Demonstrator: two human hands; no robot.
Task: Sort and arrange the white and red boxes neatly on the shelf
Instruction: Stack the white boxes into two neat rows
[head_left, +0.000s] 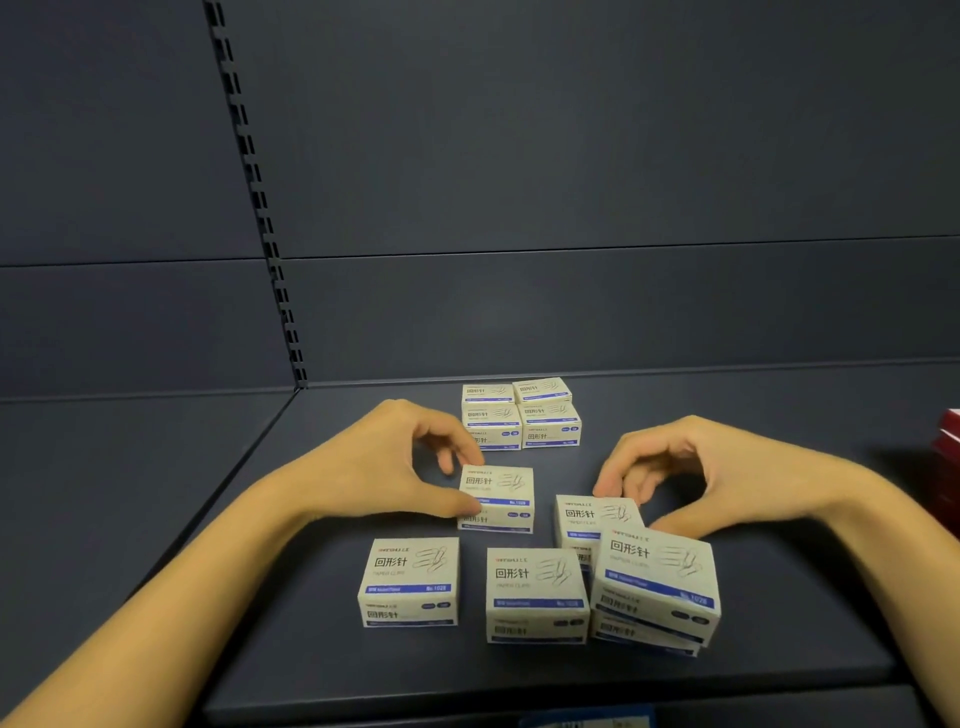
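A slotted upright runs down the dark back panel at the far left, ending at the back corner of the dark shelf. The left hand reaches in from the lower left and pinches the held white box, with the thumb on its near left side and a curled finger on its far left corner; this box sits flat on the shelf near the middle. In front of it and to the left stands the front-left white box, on its own. Behind the hands, close to the back panel, the back stack of white boxes sits two wide and two high, squared up. The front-middle white box stands near the shelf's front edge. Just beside it on the right, the tilted white box leans askew on top of another white box and partly covers the half-hidden white box behind it. The right hand arches over that half-hidden box, fingertips at its far edge and thumb low at its right; whether it truly grips I cannot tell. The hands are well apart. Red boxes show at the right edge.
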